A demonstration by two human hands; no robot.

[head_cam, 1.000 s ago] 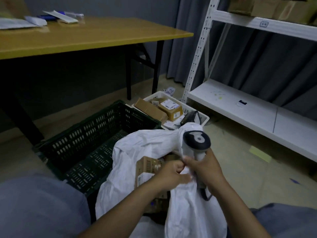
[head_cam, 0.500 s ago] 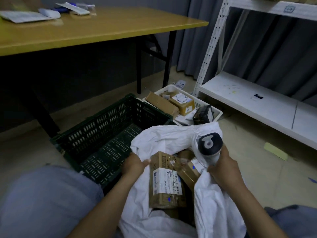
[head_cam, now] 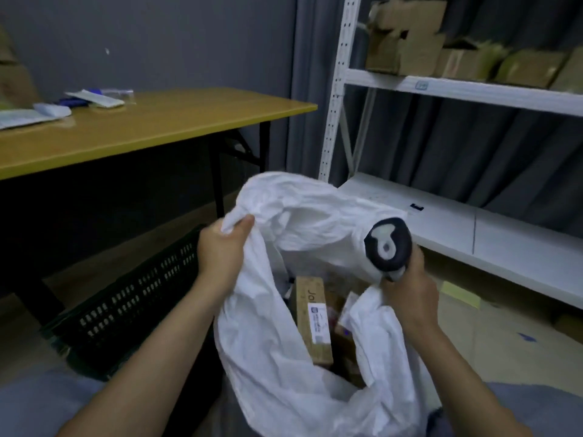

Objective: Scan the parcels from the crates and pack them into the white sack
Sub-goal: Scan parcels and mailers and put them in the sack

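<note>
white sack [head_cam: 284, 357] held wide at the mouth, a cardboard parcel [head_cam: 310, 291] standing on end inside
left hand [head_cam: 220, 250] pinches the rim, right hand [head_cam: 410, 291] curls round the barcode scanner [head_cam: 388, 244] and the bunched rim; best to lift both sides evenly so the mouth gapes beside the dark crate [head_cam: 126, 304]. the parcel reads "jo…"; its white label [head_cam: 318, 323] is too small to read

gripping the rim of the white sack [head_cam: 268, 342] in the left hand [head_cam: 222, 252], clutching the scanner [head_cam: 388, 244] in the right hand [head_cam: 410, 293]. between the hands, a labelled parcel [head_cam: 315, 320] inside; below the left hand, a dark crate [head_cam: 132, 299].
</note>
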